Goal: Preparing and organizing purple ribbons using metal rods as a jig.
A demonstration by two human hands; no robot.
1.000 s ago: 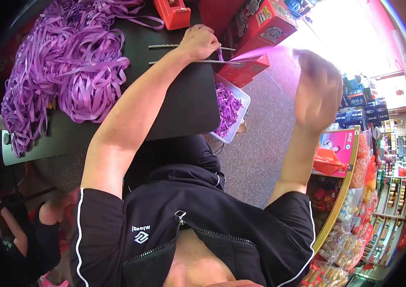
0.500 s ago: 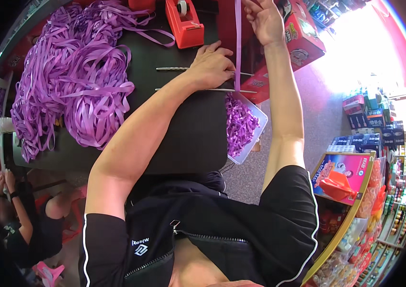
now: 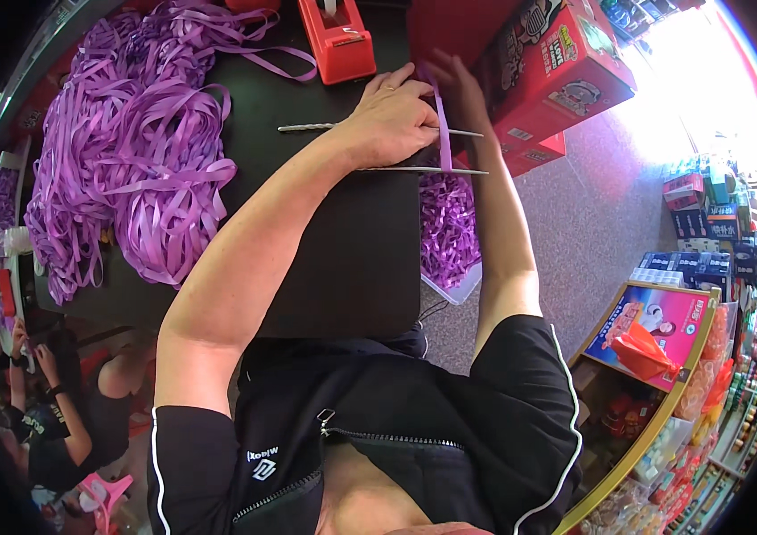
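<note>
My left hand (image 3: 394, 116) lies over two thin metal rods at the table's right edge, its fingers closed round the far, twisted rod (image 3: 303, 127). The near rod (image 3: 463, 171) runs past the heel of that hand, and both rods jut beyond the edge. A flat purple ribbon (image 3: 444, 134) crosses the rods just right of my left fingertips. My right hand (image 3: 459, 89), smeared by motion, is beside the ribbon's far part; its grip is unclear. Under the rod ends, a clear plastic bin (image 3: 463, 290) holds many short purple ribbon pieces (image 3: 448, 232).
A large tangled heap of purple ribbon (image 3: 142, 152) covers the dark table's (image 3: 343, 267) left side. Behind my left hand stands a red tape dispenser (image 3: 343, 53). Red boxes (image 3: 557, 80) are at the far right. A person (image 3: 62, 410) sits at the lower left; shop shelves (image 3: 744, 419) line the right.
My right hand has come down and left, nearer my left hand, with the ribbon's upper part. My left hand stays on the rods. The view has shifted slightly.
</note>
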